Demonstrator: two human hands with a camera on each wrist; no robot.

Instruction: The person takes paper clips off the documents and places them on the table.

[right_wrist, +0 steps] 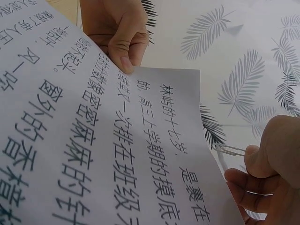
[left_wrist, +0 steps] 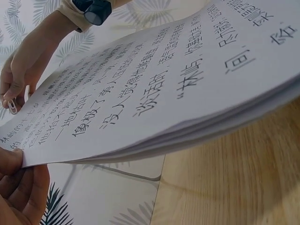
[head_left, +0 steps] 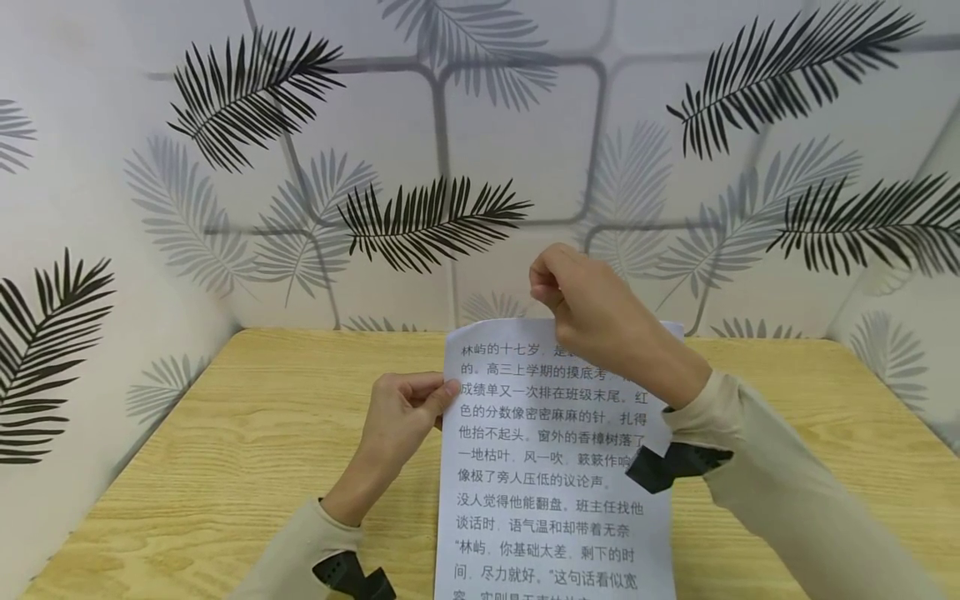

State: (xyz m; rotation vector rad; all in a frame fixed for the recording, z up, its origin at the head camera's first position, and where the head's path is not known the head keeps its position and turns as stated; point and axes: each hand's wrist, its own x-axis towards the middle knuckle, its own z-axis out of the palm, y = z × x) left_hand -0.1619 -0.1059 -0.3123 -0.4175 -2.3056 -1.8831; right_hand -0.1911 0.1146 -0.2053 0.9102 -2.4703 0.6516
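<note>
A stack of printed paper sheets, covered in large Chinese text, stands raised in front of me; its layered edges show in the left wrist view. My left hand pinches the stack's left edge near the upper corner, thumb on the printed face and fingers behind. Above the top edge, my right hand has its fingers curled. Between its thumb and fingers it holds a silver paper clip, with one looped end poking out toward the sheets' top edge. In the head view the clip is hidden, and the right hand covers part of the top lines.
A light wood-grain table lies below the paper. Behind it rises a pale wall covering with dark and grey feather-like leaf prints. Black wrist cameras are strapped over both sleeves.
</note>
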